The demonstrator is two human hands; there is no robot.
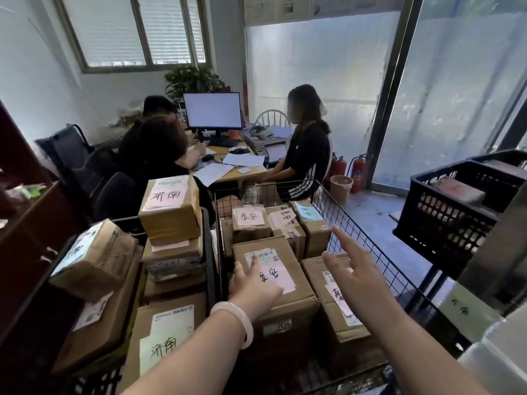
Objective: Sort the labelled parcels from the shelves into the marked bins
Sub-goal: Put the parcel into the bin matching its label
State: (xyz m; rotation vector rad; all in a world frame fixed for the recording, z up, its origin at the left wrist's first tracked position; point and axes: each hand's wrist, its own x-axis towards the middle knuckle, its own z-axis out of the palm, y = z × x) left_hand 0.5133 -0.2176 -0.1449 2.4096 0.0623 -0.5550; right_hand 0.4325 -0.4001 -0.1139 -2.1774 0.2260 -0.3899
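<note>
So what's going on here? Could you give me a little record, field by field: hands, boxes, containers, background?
Left hand: open, pale bangle on the wrist, fingers laid on the pink label of the big parcel
Right hand: open, fingers spread, above the neighbouring parcel; contact unclear
Wire basket: holds both parcels, smaller labelled ones behind
Left bin: stacked cardboard parcels with handwritten labels
Black crate: to the right, raised
Background: people seated at a desk with a monitor
</note>
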